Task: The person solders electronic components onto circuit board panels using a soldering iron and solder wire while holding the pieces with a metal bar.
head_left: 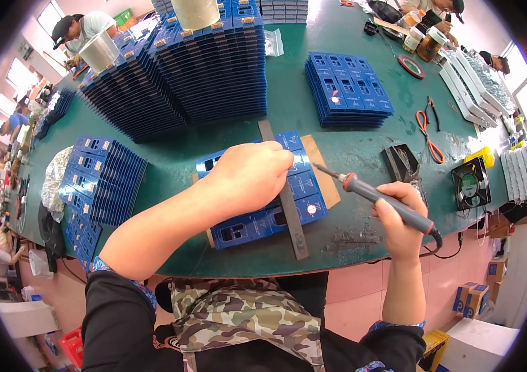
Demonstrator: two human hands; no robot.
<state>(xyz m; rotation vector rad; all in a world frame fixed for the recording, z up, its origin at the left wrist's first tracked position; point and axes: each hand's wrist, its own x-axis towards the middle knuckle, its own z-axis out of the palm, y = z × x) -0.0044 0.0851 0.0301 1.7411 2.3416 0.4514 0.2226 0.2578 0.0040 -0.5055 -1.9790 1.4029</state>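
The right hand was wrapped round the grey handle of a soldering iron, to the right of the blue panel; the iron's long axis slanted away from the wearer and leftward, its tip just beside the panel's right edge; so the panel lay to the left of this grip, its own long axis running roughly left to right, the near side turned slightly clockwise toward the wearer's left. The left hand was the nearer one, directly above the panel with its fingers curled in; whether they pinched anything, I could not tell. Beneath that hand a dark flat bar crossed the panel from far side to near; a tan board showed from under the panel on the right; beyond the panel, to the right, sat a low stack of blue panels, and beyond it to the left rose taller stacks; further right of the panel lay a black open box, orange-handled pliers and a square fan.
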